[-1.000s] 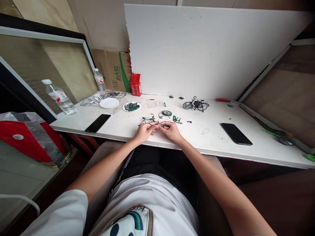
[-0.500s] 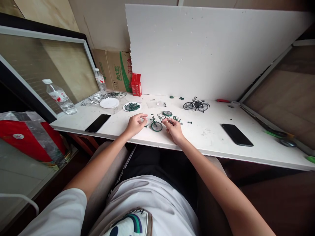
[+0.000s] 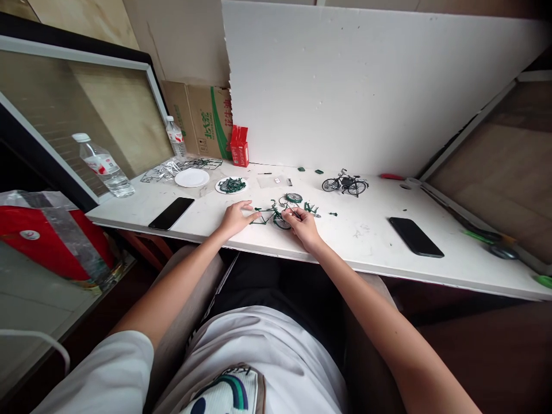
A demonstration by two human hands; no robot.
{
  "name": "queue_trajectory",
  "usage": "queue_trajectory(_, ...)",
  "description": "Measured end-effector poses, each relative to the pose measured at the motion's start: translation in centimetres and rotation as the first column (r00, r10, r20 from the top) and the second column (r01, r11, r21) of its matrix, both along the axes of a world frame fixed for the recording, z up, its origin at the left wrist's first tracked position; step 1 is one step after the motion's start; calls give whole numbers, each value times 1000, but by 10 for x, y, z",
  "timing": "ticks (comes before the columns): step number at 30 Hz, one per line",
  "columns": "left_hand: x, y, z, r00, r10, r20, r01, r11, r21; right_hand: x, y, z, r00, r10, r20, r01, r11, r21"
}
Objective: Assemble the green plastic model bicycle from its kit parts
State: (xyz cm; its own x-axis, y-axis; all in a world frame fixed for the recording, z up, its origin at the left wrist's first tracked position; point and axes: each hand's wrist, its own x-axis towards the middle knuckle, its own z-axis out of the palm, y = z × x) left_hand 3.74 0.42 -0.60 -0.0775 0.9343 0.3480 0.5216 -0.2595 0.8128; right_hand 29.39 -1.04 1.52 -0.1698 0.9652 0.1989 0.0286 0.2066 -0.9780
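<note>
A partly built green model bicycle, with handlebars, frame and one wheel, is between my two hands above the front of the white table. My left hand has its fingers apart, the thumb tip close to the rear end of the frame; I cannot tell if it touches. At the wheel end, my right hand is closed in a pinch and covers part of the wheel. A thin dark bit shows at its fingertips, too small to name. Just behind lie a loose spoked wheel and small green parts.
A finished dark model bicycle stands at the back right. Green pieces fill a small plate, beside a white plate. Phones lie left and right. Water bottles and a red box stand at the left.
The green model bicycle has shifted right, its wheel now partly behind my right fingers. My left hand has opened wider and moved slightly left; my right hand has barely moved.
</note>
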Motion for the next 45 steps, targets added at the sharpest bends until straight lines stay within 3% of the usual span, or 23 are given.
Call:
queue_trajectory(3,2,-1,1,999,-40,14,40,999,4,0,1,-3,1000,31,-6,-31,999,-13)
queue_trajectory(10,4,-6,4,990,-142,17,142,989,-32,0,2,-9,993,84,79,-91,992,91)
queue_trajectory(17,5,-7,4,964,-237,124,250,962,-106,-1,-2,-6,990,70,122,-80,994,79)
queue_trajectory(24,2,-10,8,930,-248,272,291,947,-132,-1,-1,-7,989,83,124,-98,988,120)
queue_trajectory(37,3,-13,12,893,-310,327,368,920,-133,-1,2,-11,982,109,155,-131,982,139)
queue_trajectory(45,0,-11,14,892,-375,253,410,907,-101,-2,3,-11,981,115,156,-138,980,143)
